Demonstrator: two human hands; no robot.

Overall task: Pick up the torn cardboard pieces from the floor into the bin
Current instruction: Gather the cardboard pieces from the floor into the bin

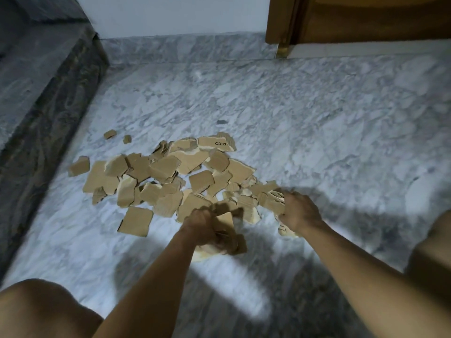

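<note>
A person squats over a marble floor. A pile of torn cardboard lies on it, about in the middle. The pile is closer to the dark stone step on the left than to the brown door at the back right.

The left hand is at the near edge of the pile. Its grip is closed tight around a bunch of brown pieces, which stick out to the right of the fist. It looks blurry there, so I cannot tell how many pieces it holds.

The right hand is at the near right edge of the pile. Its grip is closed around a handful too, and the pieces poke out to the left of the fingers.

At the far side of the pile lies a long piece with "PICO" printed on it. Two small bits lie apart from the pile, at the back left. One square piece lies alone just in front of the pile.

A bare knee shows at the bottom left.
</note>
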